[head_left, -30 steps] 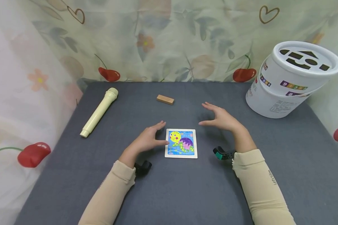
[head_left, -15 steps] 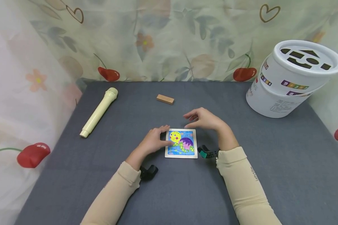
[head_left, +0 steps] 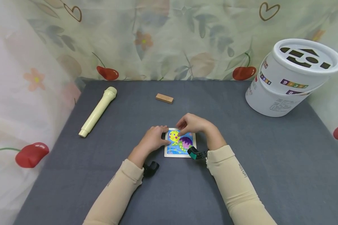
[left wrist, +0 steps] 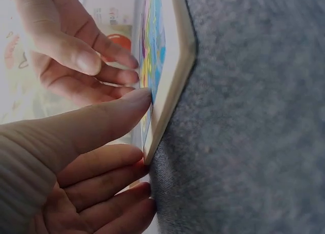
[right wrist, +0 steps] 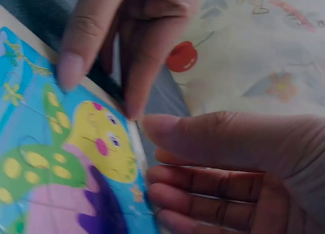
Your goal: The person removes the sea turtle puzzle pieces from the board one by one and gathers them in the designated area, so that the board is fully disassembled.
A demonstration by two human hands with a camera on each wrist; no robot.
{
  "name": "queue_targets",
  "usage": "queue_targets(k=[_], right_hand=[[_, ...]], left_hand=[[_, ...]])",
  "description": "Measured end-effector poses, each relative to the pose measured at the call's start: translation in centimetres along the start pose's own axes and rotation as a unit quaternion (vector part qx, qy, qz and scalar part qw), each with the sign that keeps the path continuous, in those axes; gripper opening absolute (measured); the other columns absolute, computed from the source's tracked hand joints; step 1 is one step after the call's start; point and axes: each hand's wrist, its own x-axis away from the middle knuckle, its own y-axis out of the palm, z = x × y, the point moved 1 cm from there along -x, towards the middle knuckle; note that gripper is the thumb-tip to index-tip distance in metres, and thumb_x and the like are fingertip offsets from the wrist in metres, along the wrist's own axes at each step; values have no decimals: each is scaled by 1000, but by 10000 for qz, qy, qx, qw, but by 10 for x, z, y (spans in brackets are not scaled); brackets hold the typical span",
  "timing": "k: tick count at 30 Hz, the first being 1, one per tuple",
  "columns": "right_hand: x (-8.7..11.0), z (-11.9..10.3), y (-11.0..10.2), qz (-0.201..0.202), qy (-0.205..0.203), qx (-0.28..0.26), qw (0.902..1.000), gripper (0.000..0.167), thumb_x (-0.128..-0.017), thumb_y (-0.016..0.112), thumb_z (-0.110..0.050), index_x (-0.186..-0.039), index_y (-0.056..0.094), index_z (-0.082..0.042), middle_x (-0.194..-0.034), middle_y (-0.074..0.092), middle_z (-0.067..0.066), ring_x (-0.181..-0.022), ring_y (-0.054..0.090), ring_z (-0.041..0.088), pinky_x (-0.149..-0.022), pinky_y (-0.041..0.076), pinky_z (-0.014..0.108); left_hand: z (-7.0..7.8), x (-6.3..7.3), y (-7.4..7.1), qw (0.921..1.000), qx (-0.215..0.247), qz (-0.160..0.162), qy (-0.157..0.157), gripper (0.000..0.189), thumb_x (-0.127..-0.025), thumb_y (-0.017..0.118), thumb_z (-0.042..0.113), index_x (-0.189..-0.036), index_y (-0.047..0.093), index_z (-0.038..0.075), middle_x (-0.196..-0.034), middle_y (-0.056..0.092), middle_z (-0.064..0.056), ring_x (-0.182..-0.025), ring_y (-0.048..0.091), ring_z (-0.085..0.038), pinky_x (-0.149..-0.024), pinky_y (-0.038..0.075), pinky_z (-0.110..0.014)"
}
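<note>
The nearly square puzzle (head_left: pixel 181 145), showing no clear long axis, lies on the counter (head_left: pixel 163 193) with the left hand (head_left: pixel 153 139) nearer, thumb and fingers apart at the puzzle's left edge, while the right hand (head_left: pixel 196 123) arches, loosely curved, over its far edge, neither visibly gripping it.

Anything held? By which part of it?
Firm grip can't be told: left hand has thumb over the puzzle's left side, fingers at its far-left corner. Right hand holds nothing visible.
</note>
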Motion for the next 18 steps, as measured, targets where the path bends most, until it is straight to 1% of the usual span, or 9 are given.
queue_targets(k=[6,12,18], right_hand=[[-8,-2,9,65,0,-75,10000,32,-80,71,-8,-110,66,3,-103,69,15,-88,66,18,-79,54,29],[-12,-5,12,54,94,-169,9998,27,-81,69,-5,-108,68,2,-102,70,15,-87,67,18,-77,55,29],[-13,-6,14,46,166,-294,9994,28,-81,70,-5,-108,67,3,-103,69,16,-86,67,18,-78,55,30]], left_hand=[[-1,0,0,10000,-40,48,37,57,-80,74,24,-130,55,5,-140,49,-11,-132,41,-32,-108,34,-46],[-1,0,-1,9999,-114,-89,22,57,-80,73,25,-131,54,6,-140,48,-10,-133,40,-30,-109,33,-45],[1,-1,-2,9994,-272,-212,-53,59,-80,73,26,-131,53,7,-141,47,-9,-133,41,-28,-108,36,-42]])
